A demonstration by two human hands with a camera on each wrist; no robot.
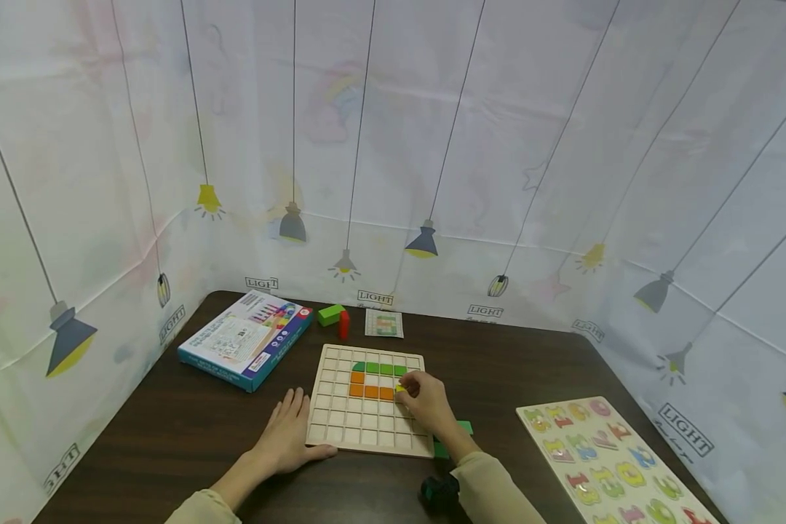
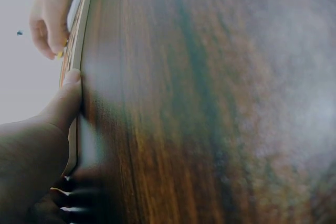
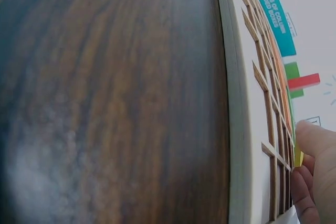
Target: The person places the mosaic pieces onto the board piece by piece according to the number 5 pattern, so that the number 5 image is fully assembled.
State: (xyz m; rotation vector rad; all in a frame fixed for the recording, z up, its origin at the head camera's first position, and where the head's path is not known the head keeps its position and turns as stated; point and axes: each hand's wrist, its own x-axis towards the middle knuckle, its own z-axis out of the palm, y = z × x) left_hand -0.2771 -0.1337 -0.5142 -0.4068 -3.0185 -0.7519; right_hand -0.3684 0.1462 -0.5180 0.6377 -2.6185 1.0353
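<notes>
While the thumb and fingertips of the right hand [image 1: 427,402] pinch a small yellow piece [image 1: 399,388], that piece sits at the right end of a row of orange squares [image 1: 371,392] on a pale wooden grid board [image 1: 340,418]; whether it is fully seated in a cell cannot be told. Above that row, another orange square stands at the left, and higher still runs a line of green pieces [image 1: 386,370]. The left hand [image 1: 291,437] lies with straight fingers along the board's left side, its thumb stretched out at the near edge. Green blocks [image 1: 441,450] lie beside the board's near right corner, partly behind the right forearm. Beyond the far edge are a patterned card [image 1: 384,323], a red block [image 1: 344,325] and a light green block [image 1: 330,314]. Left of these lies a blue-and-white box [image 1: 236,331]; far right, a number puzzle [image 1: 602,458]. Everything rests on a dark wooden table [image 1: 485,364] before a white curtain [image 1: 393,145] printed with lamps.
</notes>
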